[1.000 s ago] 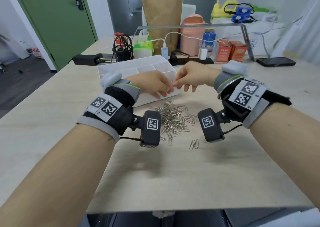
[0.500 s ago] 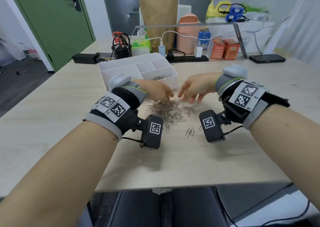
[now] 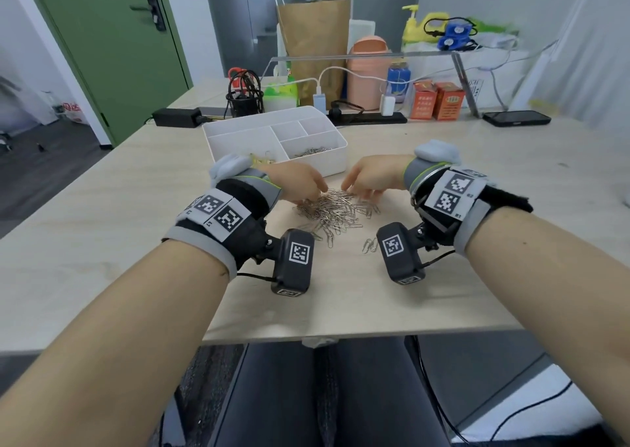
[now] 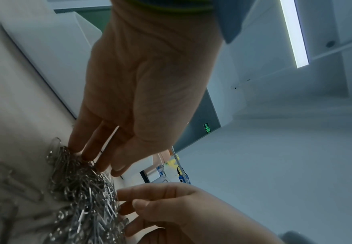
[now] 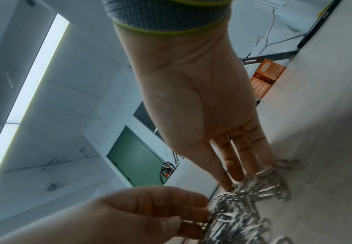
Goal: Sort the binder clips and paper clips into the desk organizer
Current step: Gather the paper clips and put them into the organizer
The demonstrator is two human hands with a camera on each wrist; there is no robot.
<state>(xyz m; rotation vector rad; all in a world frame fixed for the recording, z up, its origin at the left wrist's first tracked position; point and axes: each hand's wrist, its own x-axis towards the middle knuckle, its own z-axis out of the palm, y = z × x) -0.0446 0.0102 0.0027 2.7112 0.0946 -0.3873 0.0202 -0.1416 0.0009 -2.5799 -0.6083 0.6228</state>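
Observation:
A heap of silver paper clips lies on the table in front of the white desk organizer. My left hand touches the heap's left side with straight fingers. From the right, my right hand comes in, its straight fingertips on the clips. Neither hand visibly holds a clip. The organizer's front right compartment holds paper clips. Yellow binder clips show in its left compartment, partly hidden by my left wrist.
Two stray clips lie near my right wrist camera. Behind the organizer stand a mesh pen cup, a power strip, orange boxes and a phone. The table's near edge is close to my lap.
Both hands came down from over the organizer's front edge, where their fingertips met, to the paper clip heap on the table.

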